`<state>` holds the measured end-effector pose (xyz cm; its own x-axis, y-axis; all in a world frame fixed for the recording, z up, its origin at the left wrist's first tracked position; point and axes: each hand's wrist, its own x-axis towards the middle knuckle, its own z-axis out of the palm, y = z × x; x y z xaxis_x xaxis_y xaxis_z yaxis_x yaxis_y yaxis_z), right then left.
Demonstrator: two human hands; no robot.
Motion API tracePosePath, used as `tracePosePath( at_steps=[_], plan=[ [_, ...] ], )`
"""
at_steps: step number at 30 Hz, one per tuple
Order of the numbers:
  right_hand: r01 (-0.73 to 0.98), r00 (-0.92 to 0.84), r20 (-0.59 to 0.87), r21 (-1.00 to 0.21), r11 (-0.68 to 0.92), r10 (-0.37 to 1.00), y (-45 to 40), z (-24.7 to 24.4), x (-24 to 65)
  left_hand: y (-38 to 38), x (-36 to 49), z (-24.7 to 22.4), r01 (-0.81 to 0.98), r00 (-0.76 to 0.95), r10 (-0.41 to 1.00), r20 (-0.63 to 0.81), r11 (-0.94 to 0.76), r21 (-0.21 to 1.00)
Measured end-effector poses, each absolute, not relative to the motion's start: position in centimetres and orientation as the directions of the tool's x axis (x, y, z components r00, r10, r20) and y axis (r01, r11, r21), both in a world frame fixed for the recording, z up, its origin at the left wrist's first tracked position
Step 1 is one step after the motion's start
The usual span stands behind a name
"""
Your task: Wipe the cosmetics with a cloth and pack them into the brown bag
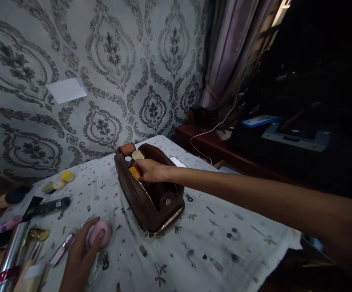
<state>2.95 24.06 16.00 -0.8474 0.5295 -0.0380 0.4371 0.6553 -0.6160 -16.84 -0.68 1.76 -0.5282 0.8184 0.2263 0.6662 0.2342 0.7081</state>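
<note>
A brown leather toiletry bag (133, 194) stands unzipped on the patterned cloth, its mouth facing up. My right hand (151, 169) reaches down into it, fingers bent beside a yellow-orange item (134, 172); the fingertips are mostly hidden. A bottle with a white cap (128, 159) and a pale round-topped item (137, 155) show inside, next to that hand. At the lower left my left hand (83, 251) has its thumb and fingers closed around a round pink item (100, 235), possibly a makeup sponge, at the cloth. A slim pink tube (62, 248) lies beside this hand.
Several cosmetics crowd the left: a dark tube (49, 207), a silver cylinder (13, 255), a brush (14, 195) and small yellow, green and cream pieces (59, 184). A phone (178, 162) lies behind the bag. A white cable (206, 132) crosses the dark red furniture (188, 136).
</note>
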Motion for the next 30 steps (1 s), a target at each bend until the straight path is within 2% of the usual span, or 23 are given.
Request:
tracePosePath(
  at_steps=[2, 4, 8, 13, 15, 17, 19, 20, 22, 24, 26, 30],
  plan=[
    [0.388, -0.825, -0.109, -0.823, 0.415, 0.554, 24.2, 16.3, 3.7, -0.6, -16.4, 2.0, 0.658, -0.547, 0.800, 0.247, 0.227, 0.718],
    [0.300, -0.819, -0.136, -0.929, 0.214, 0.557, 24.1, 16.4, 4.2, -0.5, -15.7, 2.4, 0.639, -0.583, 0.766, 0.270, 0.227, 0.735],
    [0.193, -0.818, -0.105, -0.976, 0.099, 0.565, 23.8, 16.7, 4.7, -0.5, -15.1, 2.7, 0.625, -0.592, 0.759, 0.269, 0.222, 0.749],
    [0.149, -0.785, -0.266, -0.958, -0.246, 0.560, 24.2, 17.6, 4.5, -0.8, -17.1, 1.7, 0.636, -0.554, 0.806, 0.207, 0.250, 0.730],
    [0.115, -0.762, -0.299, -0.936, -0.334, 0.575, 24.6, 17.9, 4.4, -0.9, -17.9, 1.2, 0.644, -0.528, 0.830, 0.180, 0.253, 0.722],
    [0.144, -0.713, -0.302, -0.946, -0.289, 0.633, 24.9, 18.0, 4.3, -1.0, -18.4, 0.9, 0.661, -0.509, 0.840, 0.191, 0.239, 0.711],
    [0.301, -0.646, -0.277, -0.949, -0.096, 0.712, 25.0, 18.1, 4.2, -1.1, -18.5, 0.8, 0.671, -0.499, 0.844, 0.195, 0.234, 0.704],
    [0.410, -0.623, -0.241, -0.911, 0.048, 0.744, 24.9, 18.1, 4.2, -1.1, -18.5, 0.8, 0.671, -0.500, 0.845, 0.190, 0.239, 0.702],
    [0.617, -0.616, -0.171, -0.711, 0.336, 0.769, 24.7, 18.2, 4.2, -1.2, -18.5, 0.8, 0.672, -0.494, 0.852, 0.172, 0.249, 0.698],
    [0.719, -0.632, -0.169, -0.491, 0.491, 0.756, 24.4, 18.4, 4.3, -1.2, -18.6, 0.7, 0.678, -0.487, 0.857, 0.170, 0.248, 0.692],
    [0.761, -0.620, -0.204, -0.393, 0.517, 0.758, 24.1, 18.7, 4.3, -1.2, -18.7, 0.6, 0.685, -0.487, 0.854, 0.182, 0.244, 0.686],
    [0.809, -0.559, -0.241, -0.369, 0.458, 0.793, 24.1, 18.6, 4.1, -1.2, -18.9, 0.4, 0.684, -0.497, 0.847, 0.187, 0.250, 0.685]
  ],
)
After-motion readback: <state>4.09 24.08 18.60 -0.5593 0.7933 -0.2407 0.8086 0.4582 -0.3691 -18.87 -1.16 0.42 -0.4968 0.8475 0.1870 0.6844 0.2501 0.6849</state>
